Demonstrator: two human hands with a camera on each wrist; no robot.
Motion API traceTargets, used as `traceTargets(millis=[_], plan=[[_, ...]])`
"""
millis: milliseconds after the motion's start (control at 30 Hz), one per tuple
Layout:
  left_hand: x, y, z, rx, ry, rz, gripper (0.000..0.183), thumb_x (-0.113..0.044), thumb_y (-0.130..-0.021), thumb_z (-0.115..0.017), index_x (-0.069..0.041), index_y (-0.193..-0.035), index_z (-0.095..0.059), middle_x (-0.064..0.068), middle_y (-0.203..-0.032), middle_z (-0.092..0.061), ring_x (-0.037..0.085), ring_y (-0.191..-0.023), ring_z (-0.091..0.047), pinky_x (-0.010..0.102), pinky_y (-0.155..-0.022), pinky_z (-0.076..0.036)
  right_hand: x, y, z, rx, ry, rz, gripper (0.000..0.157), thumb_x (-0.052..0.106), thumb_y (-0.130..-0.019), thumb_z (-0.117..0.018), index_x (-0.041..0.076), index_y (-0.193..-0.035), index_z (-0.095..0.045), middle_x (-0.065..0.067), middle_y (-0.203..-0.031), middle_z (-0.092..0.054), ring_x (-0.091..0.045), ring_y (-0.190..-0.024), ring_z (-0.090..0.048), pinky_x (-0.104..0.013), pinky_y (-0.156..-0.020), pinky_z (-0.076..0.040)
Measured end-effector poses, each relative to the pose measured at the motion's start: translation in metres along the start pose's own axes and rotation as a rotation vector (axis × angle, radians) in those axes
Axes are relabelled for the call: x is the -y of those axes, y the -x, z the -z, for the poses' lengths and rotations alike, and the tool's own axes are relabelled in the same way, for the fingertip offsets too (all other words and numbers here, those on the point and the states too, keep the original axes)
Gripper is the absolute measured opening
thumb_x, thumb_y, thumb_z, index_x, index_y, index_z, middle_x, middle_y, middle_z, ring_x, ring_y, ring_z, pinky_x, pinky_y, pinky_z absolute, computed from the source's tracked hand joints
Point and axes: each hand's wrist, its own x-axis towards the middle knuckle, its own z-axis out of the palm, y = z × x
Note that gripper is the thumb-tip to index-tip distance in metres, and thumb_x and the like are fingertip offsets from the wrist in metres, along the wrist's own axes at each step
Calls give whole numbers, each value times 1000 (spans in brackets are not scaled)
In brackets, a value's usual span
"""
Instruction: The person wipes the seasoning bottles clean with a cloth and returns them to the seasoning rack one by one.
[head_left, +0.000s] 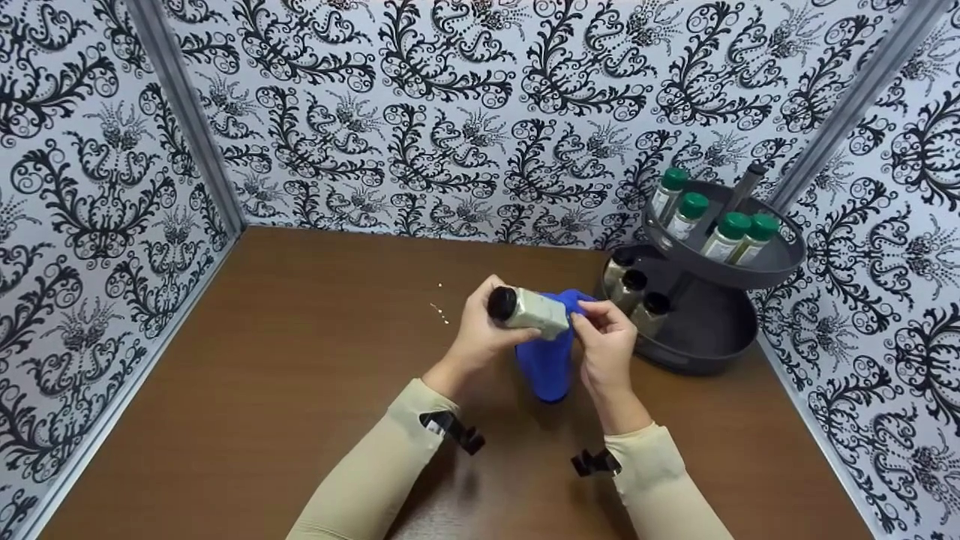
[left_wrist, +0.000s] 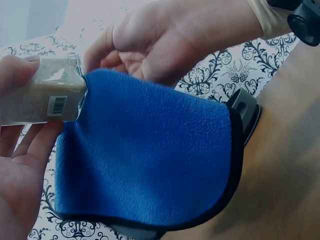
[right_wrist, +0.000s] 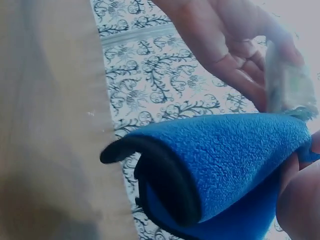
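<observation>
My left hand (head_left: 478,330) grips a clear spice jar (head_left: 541,313) with a black cap, tilted so the cap points left and its base faces right. Pale contents and a barcode label show on the jar (left_wrist: 55,95) in the left wrist view. With thumb and fingers, my right hand (head_left: 606,341) pinches a blue cloth (head_left: 547,367) with black edging, held against the jar's base. The cloth (right_wrist: 235,155) hangs down in a fold in the right wrist view. Some right fingers are hidden behind the cloth.
A dark two-tier rack (head_left: 701,352) stands at the right. Several green-capped jars (head_left: 726,236) occupy its upper tier, and black-capped jars (head_left: 651,311) its lower tier. Small pale crumbs (head_left: 442,315) lie on the brown table (head_left: 300,337). Patterned walls (head_left: 450,112) enclose the back and sides.
</observation>
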Motion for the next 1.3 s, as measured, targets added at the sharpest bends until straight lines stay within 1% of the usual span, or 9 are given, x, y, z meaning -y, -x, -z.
traceTargets(millis=[100,300,400,467,567,733,933,1067,1300], plan=[[0,0,-1,-19,43,1,53,13,-64,-89,-13,-94,-54,1,-107,-78,16,-103,-73,30,-94,-58,-4,2,-2,13,26,-19,42,-24,-83,-62,15,-84,-78,4,-81,-73,-5,-73,-64,-16,-63,-55],[-1,-3,2,-83,135,-17,52,13,-65,-86,-14,-96,-54,-4,-106,-78,17,-104,-73,31,-97,-58,-8,9,-7,83,98,-79,38,-23,-79,-63,13,-81,-75,6,-77,-71,-5,-70,-63,-17,-64,-52],[-3,-5,4,-115,148,-25,52,12,-65,-87,-15,-96,-55,-4,-107,-78,17,-106,-73,32,-98,-58,-6,11,-8,113,119,-93,32,-21,-80,-66,9,-82,-75,5,-76,-72,-5,-70,-65,-18,-65,-54],[-4,-6,6,-127,140,-29,52,11,-64,-87,-16,-96,-56,-5,-107,-78,17,-106,-74,32,-98,-58,-2,11,-8,121,122,-82,28,-21,-80,-67,6,-83,-76,4,-77,-73,-6,-70,-66,-17,-64,-54],[-3,-8,8,-128,99,-34,52,11,-64,-88,-14,-96,-55,-5,-106,-77,15,-104,-73,30,-96,-58,5,9,-8,104,99,-44,28,-22,-79,-68,4,-84,-78,3,-78,-74,-6,-71,-67,-17,-64,-55],[1,-6,8,-105,21,-12,51,12,-65,-88,-11,-94,-54,-3,-103,-75,13,-99,-71,28,-91,-59,11,5,-5,26,34,12,38,-25,-78,-66,10,-83,-79,2,-80,-75,-6,-72,-67,-17,-65,-56],[-1,0,2,-50,2,31,52,11,-63,-90,-11,-93,-54,-2,-102,-75,15,-99,-71,29,-92,-58,9,1,-3,-44,1,36,39,-24,-81,-65,11,-84,-80,1,-81,-76,-7,-75,-69,-17,-68,-58],[-3,1,-2,-25,23,25,52,12,-63,-90,-10,-94,-55,1,-105,-77,16,-102,-72,30,-94,-58,5,1,-3,-46,13,14,38,-24,-83,-64,11,-85,-80,2,-81,-76,-7,-75,-67,-17,-68,-57],[-3,1,-6,-51,140,34,55,16,-64,-87,-15,-96,-56,1,-110,-78,18,-110,-74,33,-99,-59,2,3,-5,-1,20,-61,39,-23,-86,-63,12,-86,-78,2,-81,-74,-7,-75,-67,-18,-64,-56]])
